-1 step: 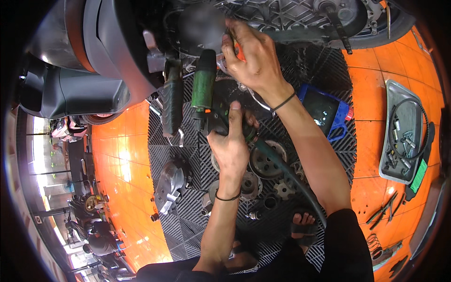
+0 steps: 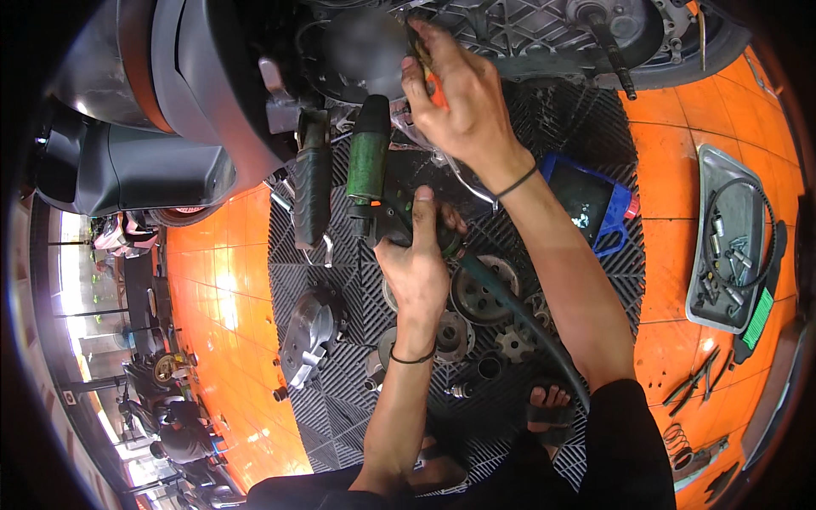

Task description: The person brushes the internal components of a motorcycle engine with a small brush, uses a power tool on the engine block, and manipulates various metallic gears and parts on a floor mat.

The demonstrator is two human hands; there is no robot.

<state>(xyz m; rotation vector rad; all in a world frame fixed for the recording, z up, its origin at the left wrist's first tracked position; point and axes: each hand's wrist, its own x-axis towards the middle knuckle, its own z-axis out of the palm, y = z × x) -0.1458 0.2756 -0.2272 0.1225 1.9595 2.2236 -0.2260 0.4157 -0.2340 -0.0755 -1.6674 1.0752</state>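
My left hand [image 2: 416,268] grips a green air tool [image 2: 367,161], its black nose pointing up toward the scooter's engine casing [image 2: 518,38], with a dark hose [image 2: 510,306] running from it down to the right. My right hand [image 2: 463,110] is closed on an orange-handled tool [image 2: 438,93] at the lower edge of the casing, just right of a blurred round part [image 2: 361,55]. A shaft [image 2: 610,47] sticks out from the casing's right end. A black footpeg [image 2: 313,187] hangs left of the air tool.
Loose round parts [image 2: 480,289] and a cover [image 2: 310,340] lie on the black mat [image 2: 297,425], with a blue jug [image 2: 586,204] at right. A tray [image 2: 727,238] and pliers [image 2: 693,378] lie on orange tiles. Scooter bodywork overhangs upper left; a person [image 2: 183,442] crouches far left.
The upper fingers of my right hand have moved slightly up along the casing. The nose of the green air tool sits a little lower.
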